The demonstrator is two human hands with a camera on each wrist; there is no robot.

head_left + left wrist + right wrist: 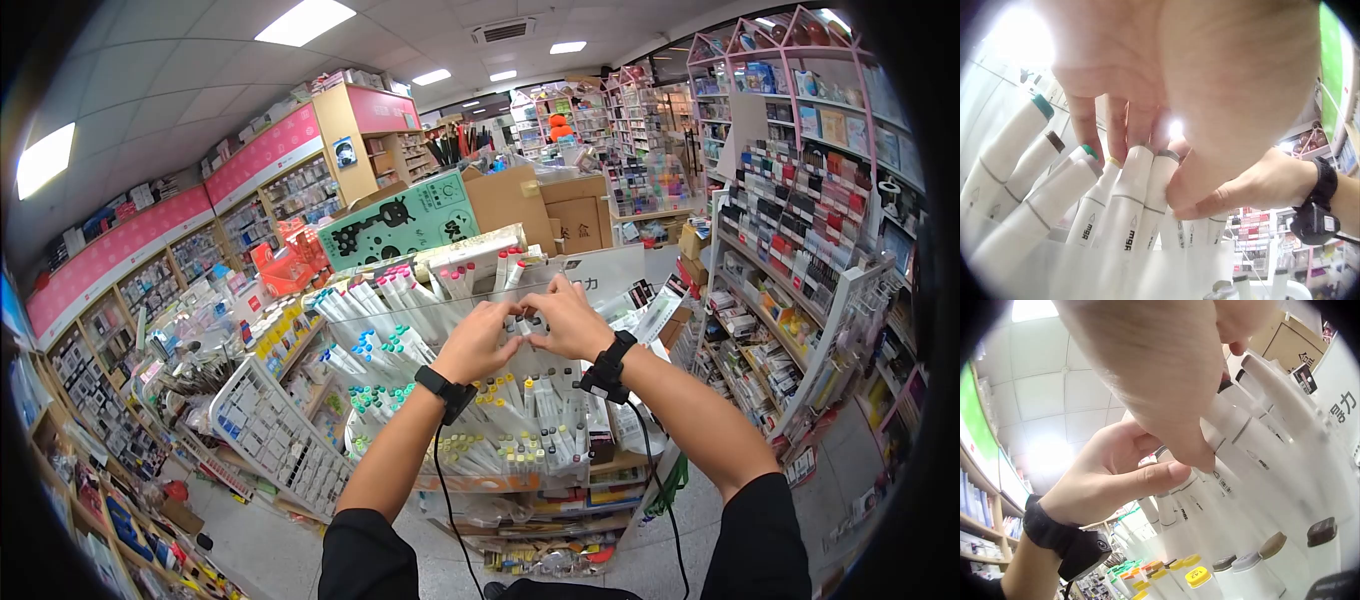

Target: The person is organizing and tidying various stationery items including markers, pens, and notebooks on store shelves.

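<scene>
Both hands are close together over a rack of white markers in the head view. My left hand (476, 341) curls over a group of grey-ended markers (1130, 187), fingers behind their tops and thumb in front. Beside it, my right hand (567, 318) holds white markers (1241, 440) in the same back row, its thumb on the near side and fingers behind. The two thumbs nearly meet in front of the markers. Teal- and brown-ended markers (1010, 150) lean just left of the left hand's fingers.
Lower tiers hold yellow-capped markers (1199, 577), green-capped markers (375, 402) and blue-capped ones (372, 345). Behind the rack stand a green box (400, 222) and cardboard boxes (578, 222). A wire display panel (280, 432) is at left; stocked shelves (800, 230) line the right.
</scene>
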